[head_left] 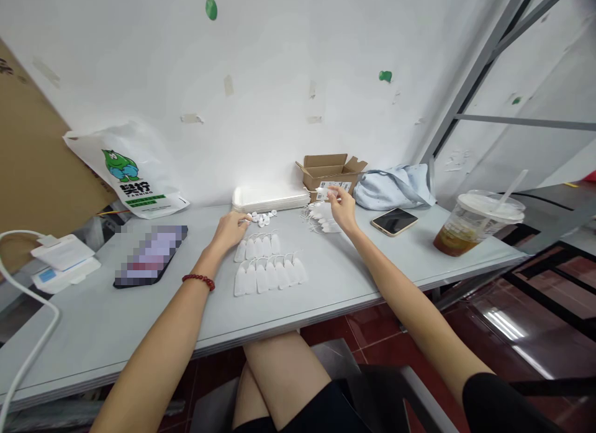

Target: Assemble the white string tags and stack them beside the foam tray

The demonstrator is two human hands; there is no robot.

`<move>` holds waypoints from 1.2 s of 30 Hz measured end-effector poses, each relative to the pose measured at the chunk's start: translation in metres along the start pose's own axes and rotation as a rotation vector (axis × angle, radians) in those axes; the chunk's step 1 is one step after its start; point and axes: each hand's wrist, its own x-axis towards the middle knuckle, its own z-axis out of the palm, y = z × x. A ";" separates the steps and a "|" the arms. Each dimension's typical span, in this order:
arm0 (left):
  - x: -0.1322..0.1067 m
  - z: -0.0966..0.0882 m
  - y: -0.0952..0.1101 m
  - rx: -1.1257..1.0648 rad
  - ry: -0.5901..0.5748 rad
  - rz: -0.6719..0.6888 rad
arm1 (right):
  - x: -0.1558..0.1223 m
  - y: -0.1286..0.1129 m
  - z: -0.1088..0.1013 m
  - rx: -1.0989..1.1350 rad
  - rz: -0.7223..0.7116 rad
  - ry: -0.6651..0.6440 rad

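My right hand [343, 209] pinches a white tag [323, 193] in front of the open cardboard box. Beneath it lies a pile of similar white tags [323, 217] with strings. On the left, my left hand [231, 229] has its fingers drawn together at the edge of a small heap of white round pieces [265, 219]. Whatever its fingertips hold is too small to make out. Nearer to me, white tags with loops lie side by side in two rows, a shorter back row [257, 247] and a longer front row [270, 276].
Against the wall stand a flat white stack [272, 199], the cardboard box [330, 167] and a light blue cloth [395, 186]. A phone [395, 222] and an iced drink cup [472, 225] are on the right. A blurred-screen phone [151, 256], white bag [135, 172] and white charger [63, 256] sit left.
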 end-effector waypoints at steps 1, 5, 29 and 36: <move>0.000 0.002 -0.002 -0.002 -0.010 -0.008 | 0.003 0.004 0.001 -0.033 -0.005 -0.021; 0.001 0.007 -0.004 -0.016 -0.013 -0.026 | 0.015 0.016 0.008 -0.145 0.014 -0.147; 0.001 0.002 -0.001 -0.111 -0.025 -0.187 | -0.059 -0.064 0.024 0.080 -0.305 -1.049; 0.000 0.001 0.007 -0.411 0.027 -0.332 | -0.062 -0.066 0.026 0.022 -0.352 -1.073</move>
